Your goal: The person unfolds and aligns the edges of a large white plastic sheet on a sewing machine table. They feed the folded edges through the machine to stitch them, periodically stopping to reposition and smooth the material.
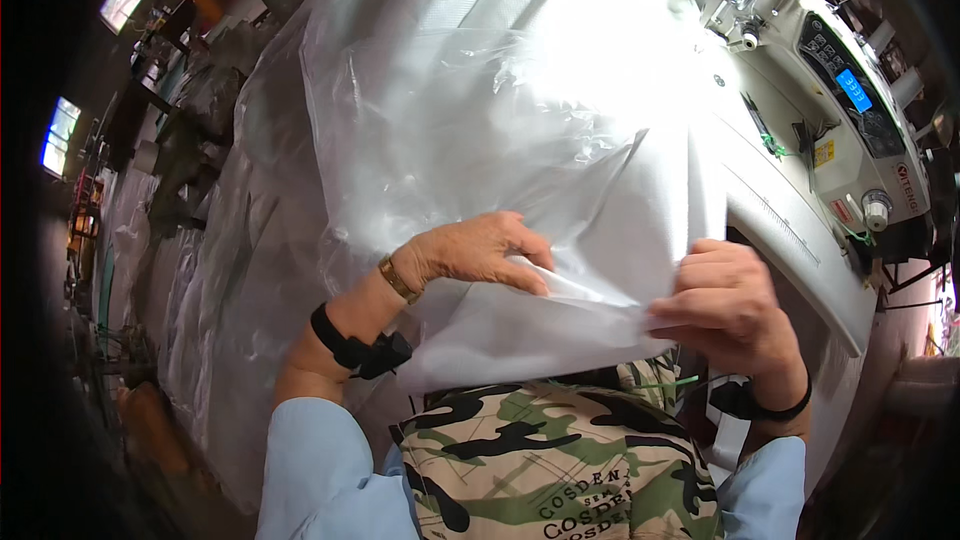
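Gripping the near edge of a clear plastic sheet, left hand and right hand pinch it closed-fingered over a table beside the white sewing machine, far right.

Sheet white under clear film; apron green-black camouflage; sleeves pale blue; machine cream; wristbands black.

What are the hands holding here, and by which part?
Both hold the white woven sack with its clear plastic liner at its near edge: left hand on top, right hand pinching the corner.
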